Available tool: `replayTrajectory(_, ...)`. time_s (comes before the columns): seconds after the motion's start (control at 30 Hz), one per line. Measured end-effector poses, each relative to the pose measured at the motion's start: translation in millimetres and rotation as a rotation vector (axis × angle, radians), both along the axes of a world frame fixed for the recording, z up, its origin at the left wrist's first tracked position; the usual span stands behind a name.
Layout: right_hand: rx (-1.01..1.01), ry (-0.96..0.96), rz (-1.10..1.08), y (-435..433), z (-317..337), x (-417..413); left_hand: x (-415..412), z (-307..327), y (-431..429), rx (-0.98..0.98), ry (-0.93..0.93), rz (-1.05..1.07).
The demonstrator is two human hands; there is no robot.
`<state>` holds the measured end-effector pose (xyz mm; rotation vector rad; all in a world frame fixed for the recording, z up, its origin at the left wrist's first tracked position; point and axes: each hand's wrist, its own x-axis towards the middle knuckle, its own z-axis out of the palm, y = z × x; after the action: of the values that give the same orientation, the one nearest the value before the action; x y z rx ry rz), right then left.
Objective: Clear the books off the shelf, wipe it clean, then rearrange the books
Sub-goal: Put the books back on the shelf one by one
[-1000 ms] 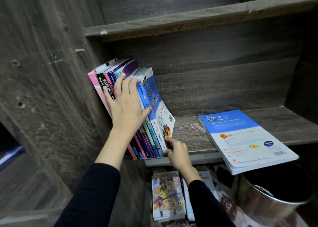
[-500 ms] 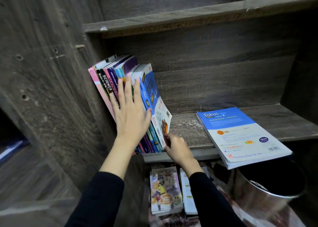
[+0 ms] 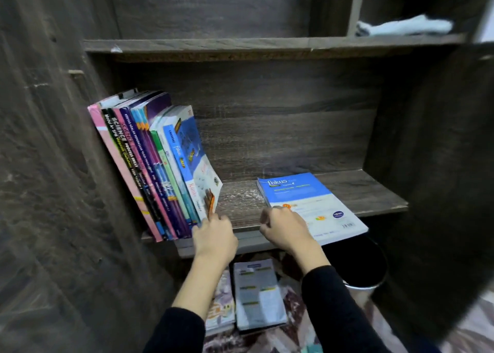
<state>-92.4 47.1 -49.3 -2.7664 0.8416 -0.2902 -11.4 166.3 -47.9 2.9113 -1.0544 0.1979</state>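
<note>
Head view: on the shelf (image 3: 361,189) a row of books (image 3: 149,170) is leant vs. the side wall (image 3: 53,165); a flat book (image 3: 302,200) overhangs the front edge. Left grip (image 3: 213,235) is curled at the row's foot, right grip (image 3: 286,229) on the flat book's corner; holds can't be told. Risk: flat book tipped off if nudged.

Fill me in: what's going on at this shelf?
A person is handling books at the shelf. A row of books leans against its left wall, and the left hand touches the row's bottom end. The right hand, fingers curled, is at the near corner of a blue book that lies flat and overhangs the shelf edge; whether it grips is unclear. Below, more books lie on the floor.
</note>
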Motion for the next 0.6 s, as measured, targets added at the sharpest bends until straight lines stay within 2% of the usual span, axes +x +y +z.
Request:
replayTrajectory(0.3,-0.027,0.023,-0.255,-64.9,-4.4,-79.6,-44.8,-16.2,-61.8,-0.027,0.231,-0.096)
replayTrajectory(0.5,0.023,-0.094,-0.501,-103.7,-32.1,-105.4,-51.0,-32.1,-89.4,-0.378,0.58,-0.07)
replayTrajectory(0.6,0.222,-0.172,-0.528,-110.8,-45.1,-105.3,-51.7,-44.4,-102.1,-0.517,0.752,-0.046)
